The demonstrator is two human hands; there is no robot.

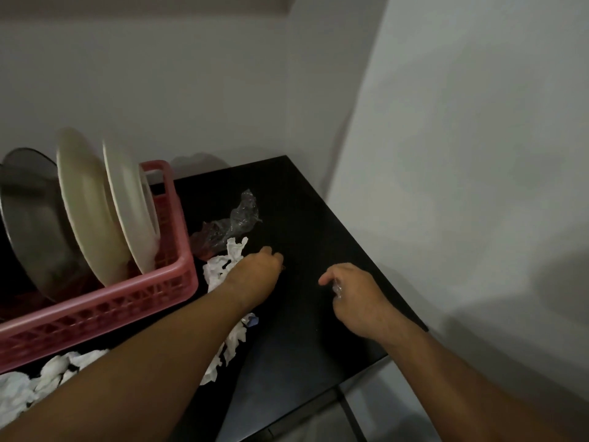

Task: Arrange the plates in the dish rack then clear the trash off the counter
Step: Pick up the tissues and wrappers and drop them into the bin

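a clear plastic scrap (pixel 337 287) is pinched in the fingers of the right hand (pixel 357 298). fingers of the left hand (pixel 255 272) are curled against crumpled tissue (pixel 216 270) on the bench (pixel 318 212); a grasp cannot be told. plates (pixel 89 202) are racked alongside.

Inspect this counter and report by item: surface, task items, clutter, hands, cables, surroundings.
Surface: black counter in a wall corner.
Job's things: two white plates and a metal dish stand on edge in the pink dish rack; clear plastic wrap and crumpled white tissues lie beside it.
Clutter: nothing seen beyond that trash.
Hands: left hand curled over one tissue, grip hidden; right hand pinches a clear scrap.
Cables: nothing seen.
Surroundings: white walls.
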